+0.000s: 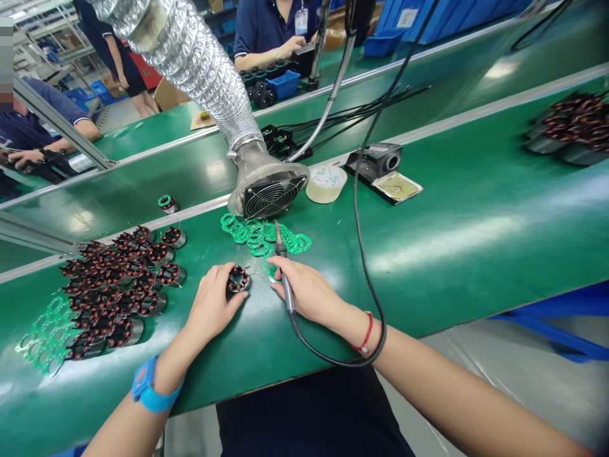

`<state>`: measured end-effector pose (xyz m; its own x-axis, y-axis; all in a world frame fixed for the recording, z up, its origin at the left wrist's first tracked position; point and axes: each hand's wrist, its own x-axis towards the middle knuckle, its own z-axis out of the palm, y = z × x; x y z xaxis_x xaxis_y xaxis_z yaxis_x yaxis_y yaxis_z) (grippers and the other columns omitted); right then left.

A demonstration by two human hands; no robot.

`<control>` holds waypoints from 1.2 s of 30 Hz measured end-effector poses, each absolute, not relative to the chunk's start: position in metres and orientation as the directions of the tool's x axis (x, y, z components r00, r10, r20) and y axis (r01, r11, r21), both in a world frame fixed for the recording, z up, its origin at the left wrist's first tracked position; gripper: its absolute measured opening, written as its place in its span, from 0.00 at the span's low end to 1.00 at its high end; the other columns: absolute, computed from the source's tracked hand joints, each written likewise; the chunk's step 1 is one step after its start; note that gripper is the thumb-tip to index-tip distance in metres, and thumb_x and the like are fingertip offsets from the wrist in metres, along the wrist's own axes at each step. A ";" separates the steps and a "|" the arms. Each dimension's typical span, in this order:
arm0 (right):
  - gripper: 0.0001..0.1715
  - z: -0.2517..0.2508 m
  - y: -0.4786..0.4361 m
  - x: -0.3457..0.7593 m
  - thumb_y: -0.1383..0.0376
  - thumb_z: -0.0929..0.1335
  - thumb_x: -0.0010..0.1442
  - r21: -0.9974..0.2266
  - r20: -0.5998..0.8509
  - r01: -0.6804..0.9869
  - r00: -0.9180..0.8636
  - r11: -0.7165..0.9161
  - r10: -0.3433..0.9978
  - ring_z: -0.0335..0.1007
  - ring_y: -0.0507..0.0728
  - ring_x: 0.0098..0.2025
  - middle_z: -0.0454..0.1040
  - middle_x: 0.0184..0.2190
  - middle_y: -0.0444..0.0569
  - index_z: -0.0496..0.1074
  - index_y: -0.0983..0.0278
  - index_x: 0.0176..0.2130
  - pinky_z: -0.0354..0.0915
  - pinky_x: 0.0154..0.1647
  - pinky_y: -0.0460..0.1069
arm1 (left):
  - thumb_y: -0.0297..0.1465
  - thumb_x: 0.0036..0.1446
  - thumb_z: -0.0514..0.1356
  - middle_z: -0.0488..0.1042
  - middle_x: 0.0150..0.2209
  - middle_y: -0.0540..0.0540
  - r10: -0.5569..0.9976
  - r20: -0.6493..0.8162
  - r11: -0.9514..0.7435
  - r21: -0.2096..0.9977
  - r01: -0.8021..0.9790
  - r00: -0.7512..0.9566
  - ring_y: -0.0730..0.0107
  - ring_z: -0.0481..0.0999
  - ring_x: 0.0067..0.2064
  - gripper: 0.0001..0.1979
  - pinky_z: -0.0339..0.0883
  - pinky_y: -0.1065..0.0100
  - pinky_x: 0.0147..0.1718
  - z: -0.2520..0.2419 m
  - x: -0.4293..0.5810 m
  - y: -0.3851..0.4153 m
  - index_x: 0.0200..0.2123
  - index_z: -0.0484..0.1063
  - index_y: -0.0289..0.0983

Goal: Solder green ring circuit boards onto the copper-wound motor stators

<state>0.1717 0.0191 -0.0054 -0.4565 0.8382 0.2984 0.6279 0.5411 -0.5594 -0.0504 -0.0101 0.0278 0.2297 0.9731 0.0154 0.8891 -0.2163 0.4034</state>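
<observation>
My left hand (213, 306) is closed round a small wound stator coil (237, 279) that rests on the green bench. My right hand (304, 291) grips a soldering iron (282, 261), tip pointing away from me, and its fingertips touch a green ring circuit board (270, 271) beside the coil. The iron's black cable (361, 209) loops under my right wrist and runs up to the back. A red string is on my right wrist, a blue band on my left.
A heap of wound coils (118, 279) and green ring boards (45, 336) lies left. More green ring boards (259, 233) sit before a fume extractor fan (271, 193) on a foil duct. A tape roll (326, 183), an iron stand (383, 168) and other workers are behind.
</observation>
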 end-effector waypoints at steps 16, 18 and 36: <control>0.07 0.014 -0.029 0.208 0.64 0.67 0.60 -0.788 0.406 0.484 -0.054 0.379 0.912 0.77 0.56 0.37 0.79 0.36 0.49 0.72 0.61 0.40 0.72 0.39 0.51 | 0.25 0.57 0.57 0.68 0.52 0.39 0.766 -0.034 -0.627 0.180 0.758 0.642 0.52 0.68 0.52 0.20 0.64 0.51 0.49 0.052 -0.026 -0.001 0.53 0.63 0.38; 0.06 0.009 -0.034 0.211 0.64 0.67 0.59 -0.833 0.369 0.440 -0.010 0.335 0.930 0.76 0.55 0.33 0.79 0.33 0.48 0.72 0.62 0.38 0.72 0.34 0.49 | 0.28 0.58 0.58 0.66 0.54 0.39 0.774 -0.021 -0.599 0.301 0.742 0.633 0.55 0.67 0.54 0.23 0.65 0.54 0.51 0.043 -0.029 0.001 0.56 0.60 0.40; 0.08 0.000 -0.033 0.211 0.63 0.67 0.58 -0.955 0.123 0.274 0.027 0.111 0.992 0.67 0.51 0.23 0.76 0.28 0.45 0.75 0.62 0.38 0.65 0.25 0.48 | 0.29 0.58 0.59 0.67 0.52 0.37 0.838 0.172 -0.534 0.451 0.715 0.518 0.58 0.67 0.54 0.22 0.65 0.56 0.51 0.022 -0.031 0.005 0.54 0.57 0.37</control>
